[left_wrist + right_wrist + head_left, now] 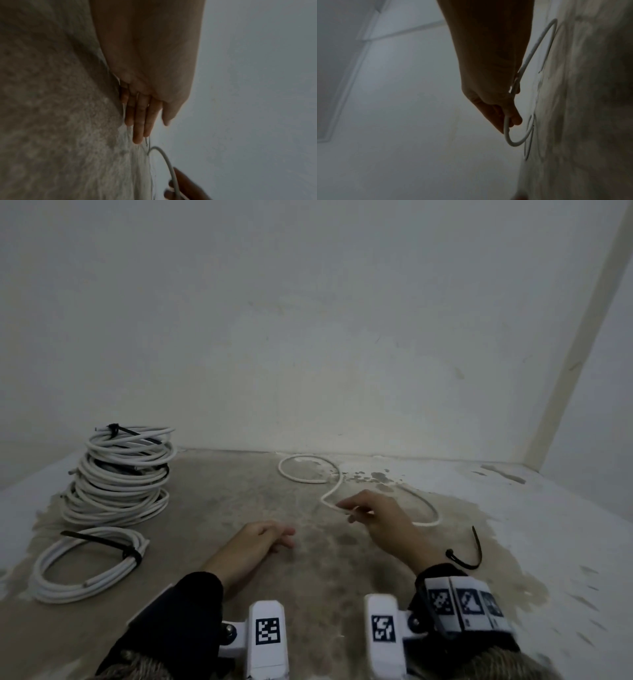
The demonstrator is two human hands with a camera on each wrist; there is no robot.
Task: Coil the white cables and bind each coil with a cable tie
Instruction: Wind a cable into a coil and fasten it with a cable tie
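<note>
A loose white cable snakes over the floor near the back wall. My right hand pinches it partway along and lifts that part off the floor; the wrist view shows the white cable bending out from my fingers. A black cable tie lies on the floor just right of that wrist. My left hand hovers low over the floor with fingers straight, holding nothing. A tied white coil lies at front left.
A tall stack of tied white coils stands at the left near the wall. The white wall closes the back, with a corner at the right. The concrete floor is stained and patchy.
</note>
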